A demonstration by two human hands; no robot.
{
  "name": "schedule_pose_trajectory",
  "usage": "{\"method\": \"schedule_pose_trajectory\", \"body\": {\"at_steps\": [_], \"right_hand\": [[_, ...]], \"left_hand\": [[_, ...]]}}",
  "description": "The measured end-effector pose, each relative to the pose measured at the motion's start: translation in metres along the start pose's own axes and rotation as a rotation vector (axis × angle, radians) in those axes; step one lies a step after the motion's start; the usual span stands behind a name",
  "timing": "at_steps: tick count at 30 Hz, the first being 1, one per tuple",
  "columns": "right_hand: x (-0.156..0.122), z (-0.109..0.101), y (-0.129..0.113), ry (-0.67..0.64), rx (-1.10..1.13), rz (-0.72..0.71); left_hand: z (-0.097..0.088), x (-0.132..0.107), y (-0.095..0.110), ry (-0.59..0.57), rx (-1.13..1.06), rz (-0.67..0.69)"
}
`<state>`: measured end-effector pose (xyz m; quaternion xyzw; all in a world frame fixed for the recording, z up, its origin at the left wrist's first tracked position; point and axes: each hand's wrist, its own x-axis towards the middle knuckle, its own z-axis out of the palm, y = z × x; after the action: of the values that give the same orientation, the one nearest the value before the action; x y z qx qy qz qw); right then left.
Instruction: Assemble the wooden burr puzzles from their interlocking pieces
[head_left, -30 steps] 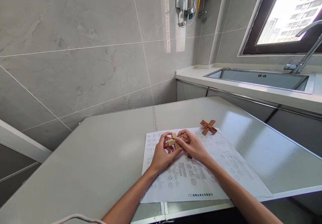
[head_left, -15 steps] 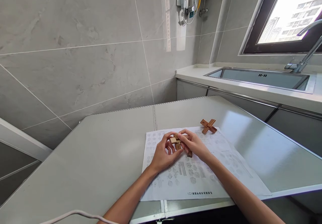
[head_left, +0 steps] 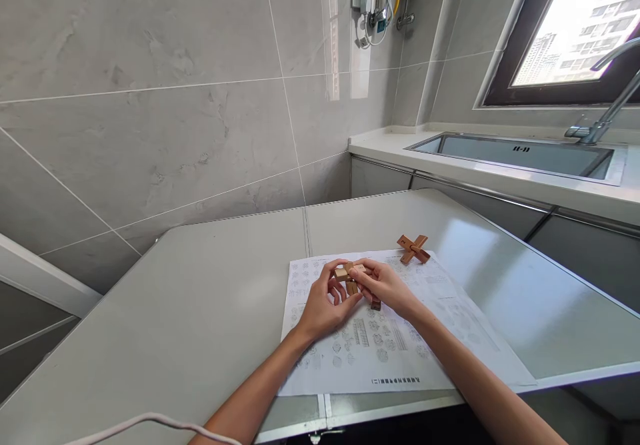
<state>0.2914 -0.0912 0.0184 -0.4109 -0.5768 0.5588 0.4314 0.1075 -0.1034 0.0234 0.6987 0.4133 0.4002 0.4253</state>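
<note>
Both of my hands grip a small light wooden puzzle (head_left: 350,276) made of crossed blocks, held just above a printed instruction sheet (head_left: 400,338). My left hand (head_left: 324,304) pinches its left side with thumb and fingers curled. My right hand (head_left: 385,286) wraps the right side, fingers closed over the blocks; a darker piece sticks out below the palm. A second, reddish-brown wooden cross puzzle (head_left: 413,248) lies on the sheet's far right corner, apart from both hands.
The sheet lies on a grey table (head_left: 200,312) against a tiled wall. A counter with a steel sink (head_left: 515,154) and a tap (head_left: 607,108) stands at the back right under a window. A white cable (head_left: 135,425) crosses the near left edge.
The hands have turned the light wooden puzzle slightly between the fingers and shifted a little away from me. The reddish cross puzzle has not moved.
</note>
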Motion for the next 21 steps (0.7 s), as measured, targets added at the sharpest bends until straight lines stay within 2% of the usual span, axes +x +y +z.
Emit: {"method": "schedule_pose_trajectory", "body": {"at_steps": [7,21], "right_hand": [[0.0,0.0003,0.001,0.064,-0.057,-0.071],[0.0005,-0.0021,0.0042,0.083,-0.068,-0.016]], "left_hand": [[0.0002,0.0006,-0.0069,-0.017,-0.004,0.0],[0.0011,0.0014,-0.0048,-0.043,-0.06,-0.023]]}}
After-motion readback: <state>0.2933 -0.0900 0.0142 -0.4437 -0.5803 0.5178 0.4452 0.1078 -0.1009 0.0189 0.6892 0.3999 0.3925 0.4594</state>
